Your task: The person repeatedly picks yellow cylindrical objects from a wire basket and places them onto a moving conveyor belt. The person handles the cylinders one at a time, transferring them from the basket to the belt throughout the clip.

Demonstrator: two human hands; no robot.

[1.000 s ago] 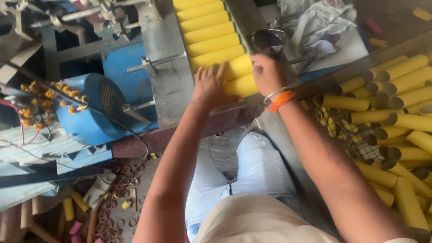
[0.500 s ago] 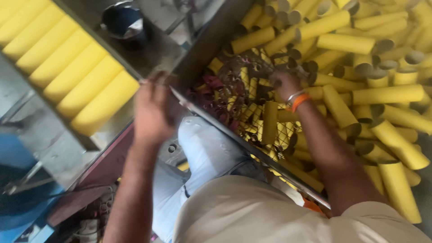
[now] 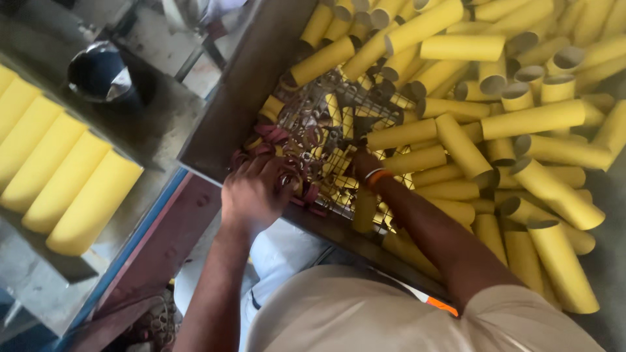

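My left hand (image 3: 257, 189) rests knuckles-up on a pile of small dark red and metal rings (image 3: 297, 146) in the near corner of a metal bin (image 3: 228, 124); its fingers curl into the rings. My right hand (image 3: 364, 163), with an orange band at the wrist, reaches into the same pile beside a yellow cardboard tube (image 3: 401, 135); its fingers are hidden among rings and tubes. A large heap of yellow tubes (image 3: 521, 130) fills the bin to the right.
A row of yellow tubes (image 3: 62, 176) lies side by side on a grey machine table at the left. A dark round bowl (image 3: 98, 72) sits behind them. My knees and a beige shirt are below.
My view swung from the tube row on the left to the bin on the right. Both hands left the row and now dig into the ring pile.
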